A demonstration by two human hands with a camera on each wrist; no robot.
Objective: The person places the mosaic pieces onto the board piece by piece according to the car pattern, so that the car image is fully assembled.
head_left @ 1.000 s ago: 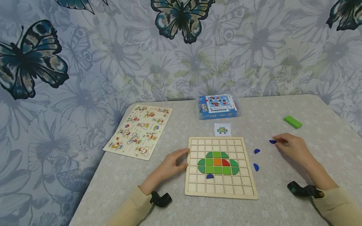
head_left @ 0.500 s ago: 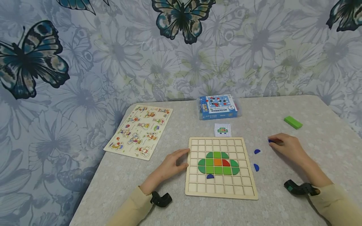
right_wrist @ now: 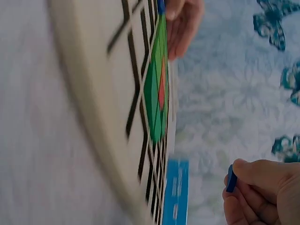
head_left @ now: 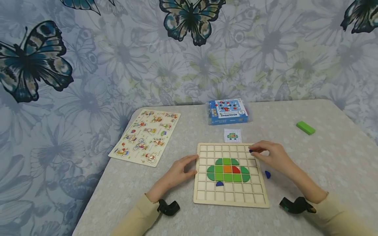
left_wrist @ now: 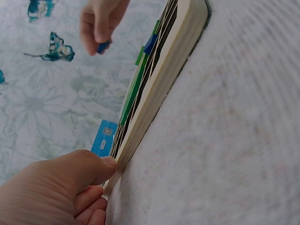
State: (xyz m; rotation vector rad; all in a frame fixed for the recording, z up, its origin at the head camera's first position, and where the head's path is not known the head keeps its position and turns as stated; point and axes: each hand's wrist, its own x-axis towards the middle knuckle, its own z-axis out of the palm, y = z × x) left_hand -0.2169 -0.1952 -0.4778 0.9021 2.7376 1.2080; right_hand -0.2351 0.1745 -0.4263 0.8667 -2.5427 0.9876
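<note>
The wooden grid board lies flat on the table. Green, orange and red tiles form a car-like shape in its middle cells. Below them sits a blue half-round tile. My left hand rests its thumb and fingertips against the board's left edge. Over the upper right corner, my right hand pinches another blue half-round tile between thumb and fingers, above the board's surface in the right wrist view. A further blue tile lies just right of the board.
A small pattern card is behind the board, with a blue boxed set farther back. A picture puzzle board lies at left. A green block lies at far right, before the butterfly-patterned wall.
My right hand has picked up its blue tile and carried it left over the board's corner. It now covers where another blue tile lay. My left hand has stayed put.
</note>
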